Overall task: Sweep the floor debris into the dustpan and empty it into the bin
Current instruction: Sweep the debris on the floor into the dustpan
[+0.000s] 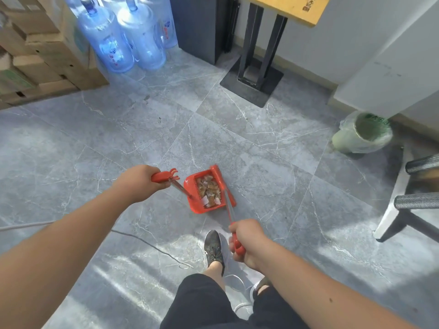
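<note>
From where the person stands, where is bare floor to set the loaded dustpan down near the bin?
Bare grey tile lies between the red plastic dustpan and the pale green lined bin, bordered behind by the black square stand base. Also open: the wide patch left of the dustpan, before the cardboard boxes. Crowded: right of the bin, by the white chair leg.

Red dustpan holds debris; bin upright.

The broom head is standing behind the dustpan rim, its bristles hidden. The debris is too small to identify. The frame edge is cutting off the water bottles, cardboard boxes and chair.
</note>
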`<control>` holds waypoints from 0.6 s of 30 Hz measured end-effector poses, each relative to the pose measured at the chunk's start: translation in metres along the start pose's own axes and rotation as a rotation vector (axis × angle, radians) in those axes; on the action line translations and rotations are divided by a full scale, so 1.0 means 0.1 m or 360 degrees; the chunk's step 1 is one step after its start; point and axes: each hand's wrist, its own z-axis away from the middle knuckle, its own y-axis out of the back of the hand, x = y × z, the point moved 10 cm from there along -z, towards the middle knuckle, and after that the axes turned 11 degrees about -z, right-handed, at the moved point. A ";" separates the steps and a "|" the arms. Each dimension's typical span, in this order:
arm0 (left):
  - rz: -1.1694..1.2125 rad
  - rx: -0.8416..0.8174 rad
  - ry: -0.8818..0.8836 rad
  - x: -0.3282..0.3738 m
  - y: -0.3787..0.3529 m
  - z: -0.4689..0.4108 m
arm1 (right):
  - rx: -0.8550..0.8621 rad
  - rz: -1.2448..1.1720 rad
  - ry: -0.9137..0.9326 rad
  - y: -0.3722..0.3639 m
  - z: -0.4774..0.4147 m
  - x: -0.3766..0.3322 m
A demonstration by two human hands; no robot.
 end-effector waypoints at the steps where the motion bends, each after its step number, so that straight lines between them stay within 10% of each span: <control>1: 0.0009 0.0015 -0.0015 0.08 0.06 -0.04 | 0.0007 -0.0029 0.0025 0.04 0.02 -0.07; 18: -0.0038 0.0238 -0.0431 1.77 0.71 -0.49 | 0.0092 -0.0351 0.0347 1.30 0.21 -0.88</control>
